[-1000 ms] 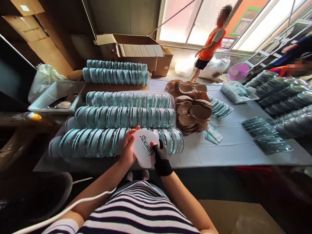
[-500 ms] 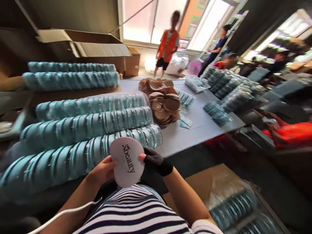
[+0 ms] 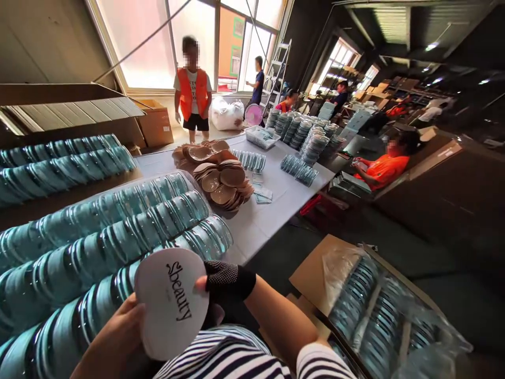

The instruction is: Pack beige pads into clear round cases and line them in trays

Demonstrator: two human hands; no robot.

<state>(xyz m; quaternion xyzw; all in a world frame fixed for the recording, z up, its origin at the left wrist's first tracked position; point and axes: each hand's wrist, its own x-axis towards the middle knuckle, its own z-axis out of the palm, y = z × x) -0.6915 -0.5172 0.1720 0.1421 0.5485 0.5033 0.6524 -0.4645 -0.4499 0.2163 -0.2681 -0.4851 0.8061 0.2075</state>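
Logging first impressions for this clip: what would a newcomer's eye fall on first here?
Front and centre, a white heart-shaped card printed "beauty", held by the bare left hand and the black-gloved right hand. Long rows of teal discs fill the table to the left, with a heap of tan cups behind.

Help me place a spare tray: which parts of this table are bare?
Bare cloth on the table lies along its near edge, between the rows of teal cases and the brown pad pile, and beyond that pile toward the small teal stacks. The left side is packed with rows; the far end is crowded.
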